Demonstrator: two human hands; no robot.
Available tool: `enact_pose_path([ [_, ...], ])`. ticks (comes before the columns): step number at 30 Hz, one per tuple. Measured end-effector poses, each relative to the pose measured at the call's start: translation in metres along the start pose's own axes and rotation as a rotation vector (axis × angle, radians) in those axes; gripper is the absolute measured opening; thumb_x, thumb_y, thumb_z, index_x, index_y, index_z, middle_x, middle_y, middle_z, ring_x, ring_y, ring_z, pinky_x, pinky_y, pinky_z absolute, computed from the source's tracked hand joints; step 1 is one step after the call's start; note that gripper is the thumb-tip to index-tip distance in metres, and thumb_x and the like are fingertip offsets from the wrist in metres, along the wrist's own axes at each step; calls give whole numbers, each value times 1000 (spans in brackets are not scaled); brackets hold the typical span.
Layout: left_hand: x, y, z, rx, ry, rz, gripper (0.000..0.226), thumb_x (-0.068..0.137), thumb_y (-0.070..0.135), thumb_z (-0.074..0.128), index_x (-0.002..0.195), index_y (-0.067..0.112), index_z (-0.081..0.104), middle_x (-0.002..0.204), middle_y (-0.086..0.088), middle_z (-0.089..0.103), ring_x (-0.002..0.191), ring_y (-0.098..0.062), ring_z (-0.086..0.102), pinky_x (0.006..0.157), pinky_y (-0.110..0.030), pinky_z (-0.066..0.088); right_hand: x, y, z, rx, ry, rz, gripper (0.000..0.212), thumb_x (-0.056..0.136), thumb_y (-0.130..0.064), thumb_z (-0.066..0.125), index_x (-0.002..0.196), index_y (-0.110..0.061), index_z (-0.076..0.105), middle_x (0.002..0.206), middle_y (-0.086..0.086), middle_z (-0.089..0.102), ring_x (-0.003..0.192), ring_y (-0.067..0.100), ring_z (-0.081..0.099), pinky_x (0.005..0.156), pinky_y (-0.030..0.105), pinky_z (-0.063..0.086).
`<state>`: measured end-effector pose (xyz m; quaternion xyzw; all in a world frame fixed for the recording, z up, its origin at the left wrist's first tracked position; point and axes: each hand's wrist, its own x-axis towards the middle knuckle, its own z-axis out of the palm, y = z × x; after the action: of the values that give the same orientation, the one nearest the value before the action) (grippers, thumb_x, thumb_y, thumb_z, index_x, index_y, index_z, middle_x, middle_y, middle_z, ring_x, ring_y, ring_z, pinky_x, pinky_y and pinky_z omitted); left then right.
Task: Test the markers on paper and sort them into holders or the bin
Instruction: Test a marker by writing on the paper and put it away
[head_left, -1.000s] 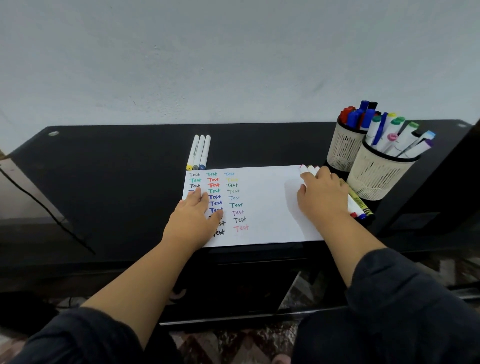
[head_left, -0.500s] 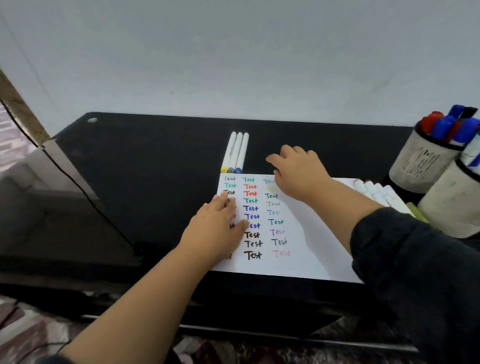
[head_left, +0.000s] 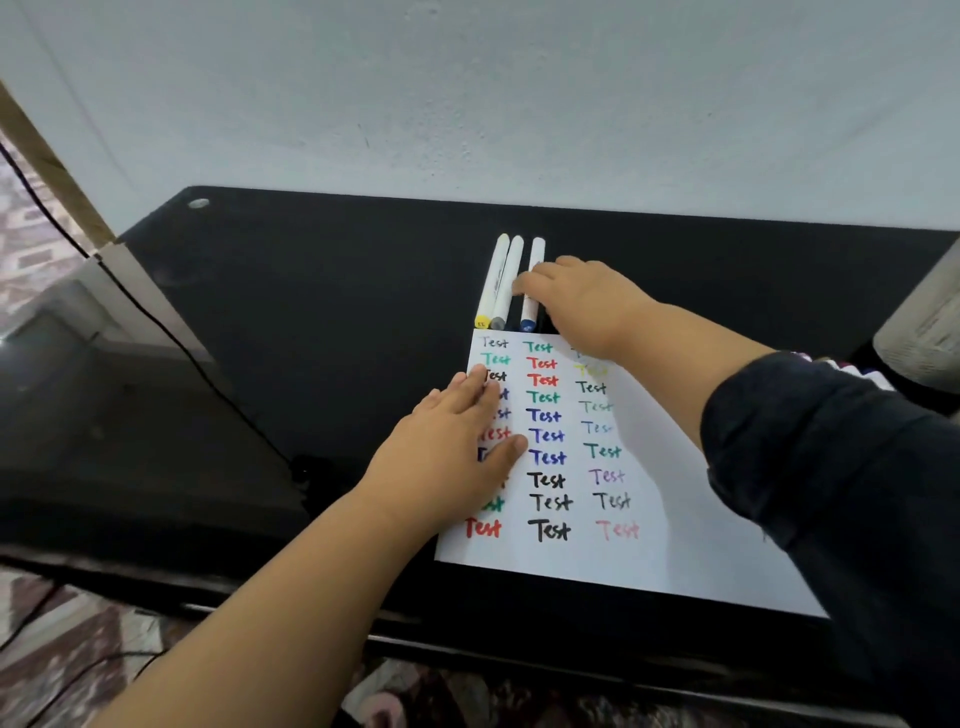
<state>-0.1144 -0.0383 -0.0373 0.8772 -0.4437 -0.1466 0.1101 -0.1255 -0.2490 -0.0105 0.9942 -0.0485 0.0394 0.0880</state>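
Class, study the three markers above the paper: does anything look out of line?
Yes. The blue-capped marker lies split off from the yellow-capped marker and grey-capped marker, which lie touching. The right hand rests on it. The left hand presses the paper.

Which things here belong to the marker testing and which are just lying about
Job in hand:
- three white markers above the sheet; the right hand reaches over the blue-capped one
- test paper, pressed flat by the left hand
- holder, at the right edge

Lying about:
- black cable on the left
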Motion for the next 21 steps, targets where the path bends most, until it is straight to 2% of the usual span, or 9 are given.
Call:
enact_pose_path([
  [4,-2,0,1,9,6,0,68,95,56,29,150,27,3,157,13,-9,144,-6,-6,113,-24,0,1,2,5,-78,6,-13,42,90,-5,52,130,-20,47,130,3,44,112,22,42,77,29,32],
  [7,-2,1,2,21,-1,-6,68,95,56,28,150,27,3,157,12,-9,144,-7,-6,113,-25,0,-3,3,5,-47,32,15,40,91,-6,53,129,-17,46,138,6,38,112,25,46,73,30,39],
  [10,-2,2,1,31,-6,-8,68,96,55,29,150,25,2,157,10,-9,144,-8,-6,113,-25,-1,-16,2,1,54,67,25,33,96,-11,47,129,-12,47,145,7,38,110,28,52,80,37,47],
  [11,-2,2,1,37,-4,-7,68,96,55,29,150,25,2,157,10,-9,144,-8,-6,113,-25,-1,-23,0,-2,102,96,36,30,97,-12,45,127,-10,48,141,8,44,104,28,54,80,39,48],
  [14,-3,2,1,26,6,-13,68,96,55,30,151,24,4,157,10,-7,144,-7,-5,113,-25,-1,-46,-8,-10,237,144,105,29,96,-14,46,124,-8,49,112,9,60,89,26,58,78,37,48],
  [16,-4,4,0,6,26,-17,69,95,54,32,151,24,5,158,10,-4,144,-7,-4,113,-26,0,-64,-15,-12,425,212,193,30,94,-14,51,124,-11,49,102,0,58,87,21,59,77,26,49],
  [18,-6,5,1,-27,58,-23,69,95,53,35,151,24,5,157,11,-2,144,-8,-2,113,-26,3,-82,-26,-16,736,369,276,25,91,-8,55,113,-19,51,103,-7,56,90,15,60,78,15,47],
  [21,-11,8,3,-97,123,-17,70,95,51,39,151,27,3,157,12,-1,145,-13,1,115,-28,9,-105,-46,-26,1231,654,351,34,87,7,53,93,-26,45,104,0,63,90,19,65,82,23,53],
])
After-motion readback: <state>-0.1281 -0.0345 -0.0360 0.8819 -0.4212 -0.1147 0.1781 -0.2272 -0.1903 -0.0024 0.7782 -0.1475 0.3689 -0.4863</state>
